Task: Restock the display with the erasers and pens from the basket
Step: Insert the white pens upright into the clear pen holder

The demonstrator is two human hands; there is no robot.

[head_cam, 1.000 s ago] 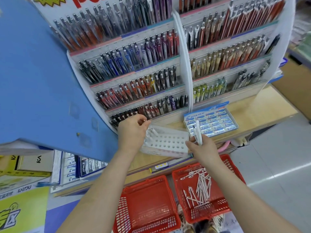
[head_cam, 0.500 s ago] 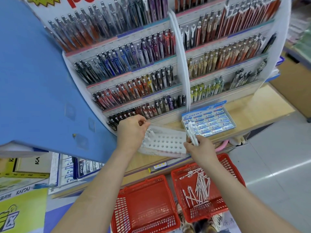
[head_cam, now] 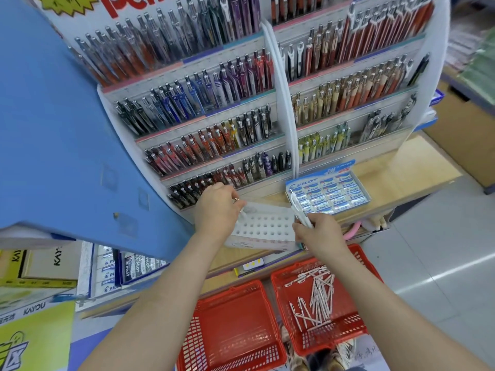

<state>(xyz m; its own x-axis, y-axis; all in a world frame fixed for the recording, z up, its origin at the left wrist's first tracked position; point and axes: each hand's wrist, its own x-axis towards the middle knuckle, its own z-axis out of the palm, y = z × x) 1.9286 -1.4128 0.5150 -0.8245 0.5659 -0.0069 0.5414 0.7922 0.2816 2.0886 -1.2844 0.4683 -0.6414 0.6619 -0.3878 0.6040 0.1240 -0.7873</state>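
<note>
A white pen holder [head_cam: 263,226] with rows of holes sits on the wooden shelf in front of the pen display [head_cam: 214,113]. My left hand [head_cam: 215,212] is at its back left corner, with curled fingers pinching what looks like a white pen [head_cam: 242,216] standing in a hole. My right hand [head_cam: 318,234] grips a small bundle of white pens [head_cam: 297,208] at the holder's right edge, tips pointing up and left. Several more white pens [head_cam: 318,295] lie in the right red basket [head_cam: 356,266] on the floor. A blue box of erasers [head_cam: 330,194] sits full behind the holder.
An empty red basket [head_cam: 230,325] stands left of the pen basket. A large blue panel [head_cam: 53,129] overhangs on the left, with boxed stock [head_cam: 120,269] on the shelf beneath it. Bare wooden shelf [head_cam: 407,164] lies right of the eraser box, grey floor beyond.
My right hand has tilted its bundle of pens leftward and brought it down to the holder's right edge. My left hand has stayed at the holder's back left corner.
</note>
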